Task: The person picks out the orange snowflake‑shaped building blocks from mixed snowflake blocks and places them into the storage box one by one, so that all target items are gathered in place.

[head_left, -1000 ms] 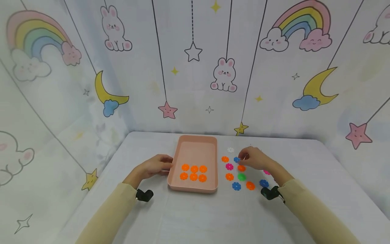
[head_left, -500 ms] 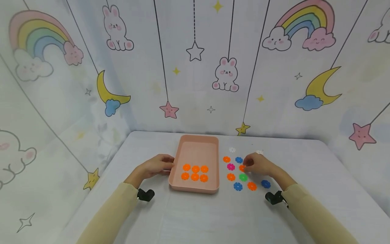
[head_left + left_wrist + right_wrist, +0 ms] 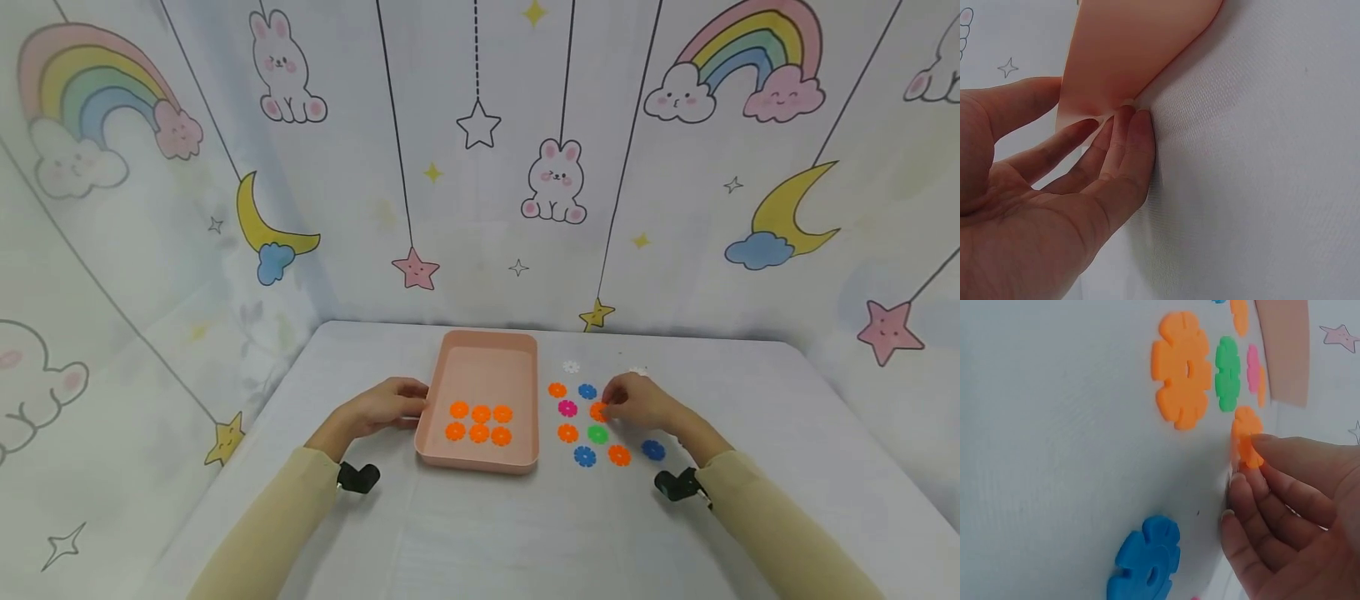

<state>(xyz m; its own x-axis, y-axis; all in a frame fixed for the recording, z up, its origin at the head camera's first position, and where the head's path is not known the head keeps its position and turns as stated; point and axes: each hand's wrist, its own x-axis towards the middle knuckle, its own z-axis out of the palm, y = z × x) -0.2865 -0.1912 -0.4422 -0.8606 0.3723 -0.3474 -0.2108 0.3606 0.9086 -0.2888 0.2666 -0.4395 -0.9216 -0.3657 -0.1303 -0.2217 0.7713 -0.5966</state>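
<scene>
In the head view, my left hand (image 3: 386, 407) is at the left side of a pink tray (image 3: 487, 346). The left wrist view shows the thumb over the tray's rim and curled fingertips against the outer wall (image 3: 1135, 44). To the right of the tray, my right hand (image 3: 641, 402) pinches an orange flower-shaped disc (image 3: 1247, 428), thumb on its face and a finger behind. That disc tilts up from the white tabletop. Inside the tray lie several orange discs (image 3: 480, 432) in two rows, near its front.
Around my right hand lie loose flower-shaped discs: a green one (image 3: 597, 434), a pink one (image 3: 567, 408), blue ones (image 3: 653, 450), other orange ones (image 3: 619, 455) and white ones (image 3: 572, 367). A patterned curtain (image 3: 480, 208) hangs behind the table.
My right hand has shifted right, away from the back blue disc, and now pinches the orange disc that lay flat. The left hand and the tray stay put.
</scene>
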